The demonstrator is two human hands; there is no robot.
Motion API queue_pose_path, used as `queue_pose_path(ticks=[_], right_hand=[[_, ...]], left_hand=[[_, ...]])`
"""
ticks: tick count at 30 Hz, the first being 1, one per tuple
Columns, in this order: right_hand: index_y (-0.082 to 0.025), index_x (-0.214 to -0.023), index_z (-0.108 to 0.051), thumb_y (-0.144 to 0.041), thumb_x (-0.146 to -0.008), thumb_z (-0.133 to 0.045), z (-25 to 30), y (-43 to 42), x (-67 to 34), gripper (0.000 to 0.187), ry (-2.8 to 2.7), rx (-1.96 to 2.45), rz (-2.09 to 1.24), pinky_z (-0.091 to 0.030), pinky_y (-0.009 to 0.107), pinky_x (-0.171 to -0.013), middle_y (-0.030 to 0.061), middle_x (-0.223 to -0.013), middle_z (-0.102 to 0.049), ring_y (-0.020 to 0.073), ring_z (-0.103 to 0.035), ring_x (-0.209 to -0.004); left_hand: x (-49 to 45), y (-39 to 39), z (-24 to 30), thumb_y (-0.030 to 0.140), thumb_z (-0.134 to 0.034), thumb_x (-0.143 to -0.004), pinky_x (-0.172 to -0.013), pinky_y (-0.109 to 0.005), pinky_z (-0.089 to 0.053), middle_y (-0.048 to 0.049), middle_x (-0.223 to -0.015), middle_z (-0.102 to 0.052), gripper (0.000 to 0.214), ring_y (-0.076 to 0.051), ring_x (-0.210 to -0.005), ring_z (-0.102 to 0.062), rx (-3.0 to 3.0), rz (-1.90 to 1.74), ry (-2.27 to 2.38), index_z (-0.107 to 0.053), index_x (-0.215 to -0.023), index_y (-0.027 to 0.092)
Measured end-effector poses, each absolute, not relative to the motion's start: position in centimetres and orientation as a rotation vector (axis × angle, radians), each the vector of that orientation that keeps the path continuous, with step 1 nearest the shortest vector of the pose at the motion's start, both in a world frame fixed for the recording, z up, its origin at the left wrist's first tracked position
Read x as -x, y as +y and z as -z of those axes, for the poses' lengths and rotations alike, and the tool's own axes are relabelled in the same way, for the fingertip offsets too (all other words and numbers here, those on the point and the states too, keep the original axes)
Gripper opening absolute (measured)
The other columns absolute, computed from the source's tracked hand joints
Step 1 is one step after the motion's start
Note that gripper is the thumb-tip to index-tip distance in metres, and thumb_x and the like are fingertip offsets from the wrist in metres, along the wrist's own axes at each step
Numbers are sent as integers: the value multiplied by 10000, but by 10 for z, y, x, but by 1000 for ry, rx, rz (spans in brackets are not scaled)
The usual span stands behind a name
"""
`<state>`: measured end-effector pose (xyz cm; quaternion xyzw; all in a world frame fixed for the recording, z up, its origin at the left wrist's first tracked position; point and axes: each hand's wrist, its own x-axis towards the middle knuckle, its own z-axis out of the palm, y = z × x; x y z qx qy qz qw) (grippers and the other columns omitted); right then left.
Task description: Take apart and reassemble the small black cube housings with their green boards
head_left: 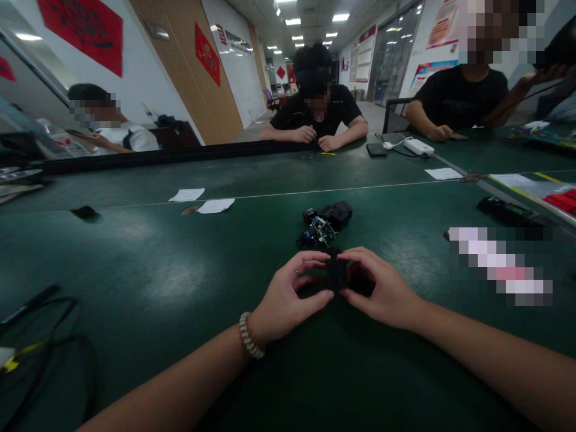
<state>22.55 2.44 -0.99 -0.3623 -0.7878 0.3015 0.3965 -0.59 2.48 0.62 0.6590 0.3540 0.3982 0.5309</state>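
Observation:
Between my two hands is a small black box-shaped part point(336, 274), too dark for its details to show. My left hand point(294, 291), with a beaded bracelet point(250, 336) at its wrist, grips the part's left side between thumb and fingertips. On the other side, my right hand point(380, 288) pinches it the same way. Just beyond my fingers lies a cluster of small black parts point(337, 216) with a bare circuit board point(320, 231) and thin wires among them.
Black cables point(54, 342) lie at the left. Paper slips point(216, 206) rest near the table's seam. A blurred-out flat object point(499, 264) and a dark device point(508, 210) are at the right. Across the table point(135, 288), a person point(315, 108) leans over small items; two others sit at the sides.

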Motion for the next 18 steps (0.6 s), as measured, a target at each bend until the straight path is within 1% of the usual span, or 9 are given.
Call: queue_pose_path(ticks=[8,13,15,18], right_hand=[[-260,-1306,-547,-109,-848,-697,13,26,-226,504,-1995,914,-777,-636,426,-804,110,-1267,-590,235,-690,-986],[-251,-1317,-556,-200,-838,-783,9,24,-227,533,-1993,889,-823,-625,441,-851,118,-1295,-589,257,-677,-1047],[-239,-1307,-571,-232,-851,-784,6,23,-227,503,-1980,891,-852,-621,442,-865,122,-1288,-593,258,-675,-1052],[-227,-1291,-590,-230,-882,-750,5,22,-227,439,-1949,884,-901,-623,430,-863,127,-1285,-591,246,-686,-1033]], left_hand=[[5,24,-7,154,-798,-806,-1017,-461,-589,-119,-1326,-645,511,-281,-1218,-644,-1557,-939,853,-606,-1278,197],[4,24,-8,142,-793,-811,-1014,-451,-601,-110,-1324,-629,491,-274,-1211,-650,-1569,-951,839,-625,-1268,201],[5,24,-8,145,-798,-810,-1009,-439,-608,-108,-1340,-611,489,-274,-1221,-644,-1588,-959,838,-639,-1268,208],[6,24,-7,149,-800,-816,-1013,-429,-612,-100,-1356,-589,469,-274,-1241,-632,-1638,-971,833,-662,-1258,220]])
